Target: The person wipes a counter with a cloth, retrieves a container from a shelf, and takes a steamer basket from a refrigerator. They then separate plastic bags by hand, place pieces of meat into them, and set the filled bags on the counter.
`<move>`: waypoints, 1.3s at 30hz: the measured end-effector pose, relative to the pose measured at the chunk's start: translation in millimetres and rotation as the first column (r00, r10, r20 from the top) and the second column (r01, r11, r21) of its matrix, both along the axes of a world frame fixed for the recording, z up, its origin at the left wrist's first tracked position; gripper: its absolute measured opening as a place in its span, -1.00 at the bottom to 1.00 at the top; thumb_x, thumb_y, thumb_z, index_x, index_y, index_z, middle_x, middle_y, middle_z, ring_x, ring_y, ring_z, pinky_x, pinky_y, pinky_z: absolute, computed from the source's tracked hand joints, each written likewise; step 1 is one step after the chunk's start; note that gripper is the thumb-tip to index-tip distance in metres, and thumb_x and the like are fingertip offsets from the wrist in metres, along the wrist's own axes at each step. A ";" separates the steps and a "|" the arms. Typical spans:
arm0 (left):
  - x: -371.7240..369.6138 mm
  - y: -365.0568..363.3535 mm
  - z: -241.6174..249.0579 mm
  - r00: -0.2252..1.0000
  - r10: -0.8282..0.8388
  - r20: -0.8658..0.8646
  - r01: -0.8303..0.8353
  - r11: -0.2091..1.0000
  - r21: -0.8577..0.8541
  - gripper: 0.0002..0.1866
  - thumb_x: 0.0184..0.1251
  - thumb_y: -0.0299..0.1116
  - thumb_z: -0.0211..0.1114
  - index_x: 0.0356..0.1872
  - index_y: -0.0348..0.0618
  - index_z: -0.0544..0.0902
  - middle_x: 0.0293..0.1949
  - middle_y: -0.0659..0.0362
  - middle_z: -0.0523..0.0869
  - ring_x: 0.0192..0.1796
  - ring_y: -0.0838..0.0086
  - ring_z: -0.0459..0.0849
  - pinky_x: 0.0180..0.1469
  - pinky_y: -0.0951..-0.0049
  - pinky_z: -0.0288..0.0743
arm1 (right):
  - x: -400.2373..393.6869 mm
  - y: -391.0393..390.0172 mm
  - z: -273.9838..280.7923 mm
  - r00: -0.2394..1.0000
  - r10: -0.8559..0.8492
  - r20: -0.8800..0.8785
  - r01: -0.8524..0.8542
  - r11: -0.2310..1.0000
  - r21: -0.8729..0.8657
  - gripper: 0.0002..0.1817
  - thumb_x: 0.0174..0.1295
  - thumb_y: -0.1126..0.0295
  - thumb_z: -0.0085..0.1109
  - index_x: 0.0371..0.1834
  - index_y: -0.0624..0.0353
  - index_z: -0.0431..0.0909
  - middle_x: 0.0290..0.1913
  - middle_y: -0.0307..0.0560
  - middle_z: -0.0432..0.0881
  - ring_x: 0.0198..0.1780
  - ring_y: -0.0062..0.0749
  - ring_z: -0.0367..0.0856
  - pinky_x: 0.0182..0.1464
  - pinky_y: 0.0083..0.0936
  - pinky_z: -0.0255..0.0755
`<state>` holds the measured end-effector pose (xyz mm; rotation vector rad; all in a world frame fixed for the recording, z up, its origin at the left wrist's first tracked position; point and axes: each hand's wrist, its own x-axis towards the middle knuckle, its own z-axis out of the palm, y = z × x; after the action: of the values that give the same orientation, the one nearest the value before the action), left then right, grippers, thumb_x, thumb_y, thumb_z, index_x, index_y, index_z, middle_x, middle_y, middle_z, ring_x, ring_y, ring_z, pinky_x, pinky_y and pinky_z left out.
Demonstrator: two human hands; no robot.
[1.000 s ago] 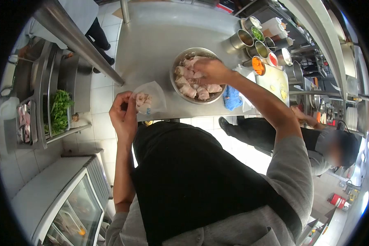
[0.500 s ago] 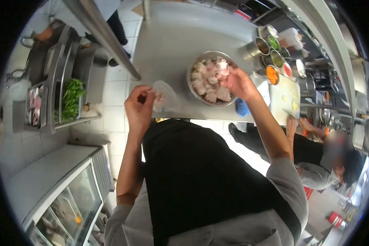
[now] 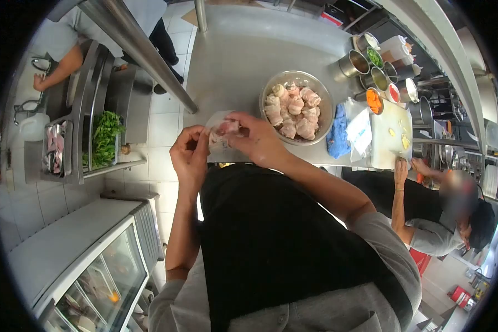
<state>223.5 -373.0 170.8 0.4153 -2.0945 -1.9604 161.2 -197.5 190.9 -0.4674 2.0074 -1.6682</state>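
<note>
My left hand (image 3: pixel 189 154) pinches the edge of a clear plastic bag (image 3: pixel 217 118) at the near left of the steel table. In my right hand (image 3: pixel 258 143) is a pale pink piece of raw meat (image 3: pixel 225 129), gripped with the fingertips right at the bag and overlapping it. To the right stands a round metal bowl (image 3: pixel 330 110) heaped with several pieces of raw meat (image 3: pixel 296 106).
Beyond the bowl lie a blue cloth (image 3: pixel 339 133), a white packet (image 3: pixel 361 131) and a cutting board (image 3: pixel 390 138) with yellow bits. Metal containers (image 3: pixel 354 63) line the right side. A co-worker's hand (image 3: pixel 401 169) rests by the board. A metal post (image 3: pixel 144 55) rises at left.
My right hand has moved left from above the bowl to the bag, carrying a piece of meat. My left hand stays at the bag. The view has shifted slightly.
</note>
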 end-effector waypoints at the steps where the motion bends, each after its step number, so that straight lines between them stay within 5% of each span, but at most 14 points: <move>1: 0.5 0.1 -1.7 1.000 0.019 -0.001 -0.019 1.000 0.007 -0.89 0.43 -0.45 0.32 -0.19 -0.29 0.67 -0.51 0.32 0.59 -0.51 0.71 0.49 -0.44 0.65 0.35 | 0.4 -0.7 4.2 0.979 0.050 -0.197 -0.026 0.992 0.125 -0.53 0.29 0.39 0.33 0.23 0.28 0.47 0.09 0.08 0.64 0.01 -0.19 0.73 0.02 -0.39 0.63; 2: 1.2 0.3 -3.5 0.999 0.038 -0.002 -0.037 0.999 0.014 -0.89 0.43 -0.44 0.32 -0.20 -0.29 0.67 -0.51 0.31 0.58 -0.51 0.71 0.48 -0.45 0.65 0.36 | 1.0 0.5 4.3 0.979 0.049 -0.200 -0.024 0.992 0.126 -0.53 0.29 0.39 0.33 0.23 0.28 0.47 0.09 0.08 0.64 0.01 -0.19 0.73 0.02 -0.39 0.63; 4: 2.6 0.2 -9.4 0.999 0.040 -0.024 -0.040 0.999 0.009 -0.88 0.43 -0.44 0.32 -0.19 -0.30 0.67 -0.51 0.31 0.58 -0.51 0.71 0.48 -0.45 0.65 0.36 | 2.8 5.9 2.9 0.797 0.214 -0.565 0.002 0.934 0.357 -0.58 0.22 0.38 0.30 0.13 0.29 0.52 0.05 0.11 0.64 -0.01 -0.07 0.72 0.01 -0.29 0.59; 5: 1.4 1.2 -10.4 0.998 0.040 -0.047 -0.040 0.999 0.006 -0.88 0.43 -0.43 0.32 -0.18 -0.30 0.67 -0.51 0.31 0.58 -0.51 0.71 0.48 -0.45 0.64 0.36 | 4.3 8.6 3.0 0.795 0.205 -0.571 0.019 0.932 0.361 -0.58 0.22 0.38 0.30 0.13 0.29 0.52 0.05 0.11 0.64 -0.01 -0.07 0.72 0.01 -0.29 0.59; 7: 0.5 4.8 -10.9 0.997 0.063 -0.043 -0.061 0.997 0.040 -0.92 0.44 -0.49 0.29 -0.18 -0.28 0.65 -0.50 0.33 0.56 -0.49 0.73 0.46 -0.45 0.66 0.31 | 9.6 20.4 2.3 0.742 0.485 -0.463 -0.020 0.705 0.709 -0.68 0.17 0.41 0.22 0.00 0.25 0.56 0.03 0.10 0.64 -0.01 0.06 0.67 0.01 -0.18 0.58; 8: -1.3 2.7 -15.2 0.997 0.028 -0.071 -0.029 0.999 -0.019 -0.93 0.43 -0.49 0.30 -0.19 -0.27 0.64 -0.50 0.32 0.57 -0.49 0.72 0.47 -0.46 0.66 0.33 | 12.6 25.3 -4.6 0.746 0.431 -0.508 0.012 0.754 0.657 -0.79 0.15 0.44 0.18 -0.15 0.22 0.59 0.04 0.07 0.64 0.03 0.01 0.66 0.01 -0.18 0.59; 13: -25.1 -3.6 -2.3 0.987 0.015 -0.158 -0.027 0.997 -0.072 -0.94 0.46 -0.53 0.19 -0.18 -0.28 0.61 -0.51 0.31 0.56 -0.53 0.68 0.47 -0.46 0.64 0.36 | 13.7 21.1 4.4 0.634 0.140 -0.761 0.211 0.915 0.343 -0.83 0.12 0.48 0.21 -0.20 0.18 0.63 0.08 0.02 0.63 0.09 -0.06 0.65 0.02 -0.24 0.62; 15: -29.0 -4.0 5.2 0.984 -0.013 -0.176 0.011 1.000 -0.010 -0.91 0.51 -0.46 0.19 -0.19 -0.24 0.62 -0.53 0.28 0.57 -0.55 0.71 0.45 -0.50 0.61 0.34 | 12.2 25.6 6.3 0.563 0.050 -0.825 0.088 0.989 0.121 -0.75 0.06 0.51 0.28 -0.14 0.17 0.64 0.09 -0.03 0.64 0.08 -0.08 0.65 0.04 -0.27 0.62; 18: -28.5 -5.9 0.1 0.996 -0.008 -0.083 0.006 1.000 -0.016 -0.87 0.47 -0.42 0.27 -0.26 -0.25 0.57 -0.57 0.29 0.54 -0.56 0.69 0.46 -0.50 0.64 0.33 | -6.9 66.4 13.1 0.628 -0.045 -0.777 0.178 0.980 0.087 -0.68 0.03 0.53 0.35 -0.09 0.16 0.64 0.07 -0.05 0.65 0.08 -0.09 0.65 0.05 -0.29 0.61; 22: -21.3 1.9 -6.2 0.998 -0.027 -0.054 0.029 0.999 0.037 -0.86 0.46 -0.40 0.29 -0.26 -0.25 0.57 -0.59 0.28 0.54 -0.58 0.68 0.45 -0.52 0.63 0.32 | -71.4 152.6 -31.0 0.795 0.112 -0.596 0.274 0.811 0.517 -0.57 0.05 0.50 0.34 0.07 0.06 0.65 0.10 -0.01 0.67 0.13 -0.03 0.61 0.18 -0.21 0.52; 35: -7.9 6.4 -8.1 1.000 -0.017 0.001 0.017 1.000 0.021 -0.87 0.46 -0.41 0.29 -0.26 -0.26 0.61 -0.55 0.29 0.57 -0.55 0.69 0.48 -0.48 0.64 0.36 | -155.0 146.0 -74.1 0.707 0.431 -0.561 0.285 0.553 0.783 -0.74 0.15 0.34 0.20 -0.11 0.11 0.69 -0.18 0.15 0.73 -0.05 0.07 0.70 0.02 -0.07 0.58; 39: -6.0 6.5 -5.1 1.000 -0.017 -0.024 0.018 0.998 0.057 -0.88 0.46 -0.42 0.29 -0.26 -0.25 0.61 -0.53 0.30 0.57 -0.54 0.71 0.47 -0.46 0.65 0.36 | -155.7 143.8 -42.1 0.745 0.526 -0.410 0.123 0.496 0.860 -0.74 0.13 0.34 0.20 -0.11 0.09 0.69 -0.18 0.11 0.73 -0.04 0.04 0.69 0.04 -0.07 0.57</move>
<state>217.5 -366.5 165.7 0.3841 -2.0387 -2.0294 5.5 -53.7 148.8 -0.9277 2.7707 -0.1241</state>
